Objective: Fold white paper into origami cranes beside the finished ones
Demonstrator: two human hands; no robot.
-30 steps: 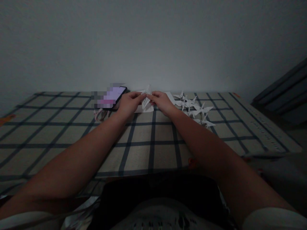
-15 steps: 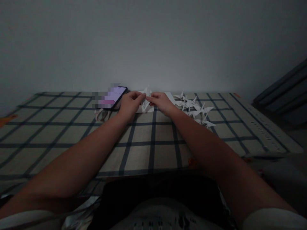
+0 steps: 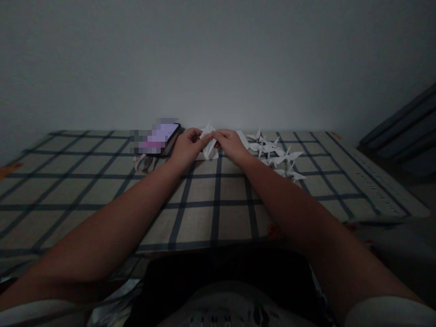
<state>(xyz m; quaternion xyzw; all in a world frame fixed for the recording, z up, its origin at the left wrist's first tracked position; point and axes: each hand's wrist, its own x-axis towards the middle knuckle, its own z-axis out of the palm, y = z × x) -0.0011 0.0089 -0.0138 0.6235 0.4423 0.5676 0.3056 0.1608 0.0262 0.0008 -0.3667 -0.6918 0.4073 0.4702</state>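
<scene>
Between my two hands is a folded piece of white paper (image 3: 208, 151), its pointed tip standing up above the fingers. My left hand (image 3: 188, 144) grips it from the left, with the thumb across its front. From the right, my right hand (image 3: 230, 141) pinches its edge, thumb and fingers close to the left thumb. Some fingertips are hidden behind the paper. Under the hands lies a flat sheet of white paper (image 3: 214, 155). To the right of my right hand, several folded paper cranes (image 3: 269, 146) sit in a loose group.
A phone (image 3: 162, 136) with a lit, partly blurred screen rests propped left of my hands, a pale cord (image 3: 145, 163) beneath it. The checked tablecloth (image 3: 200, 222) covers the table, which meets a plain wall (image 3: 218, 63) at the back.
My left thumb has shifted right across the front of the folded paper, and both thumbs are now closer together. The paper appears turned slightly; the cranes and phone stay put.
</scene>
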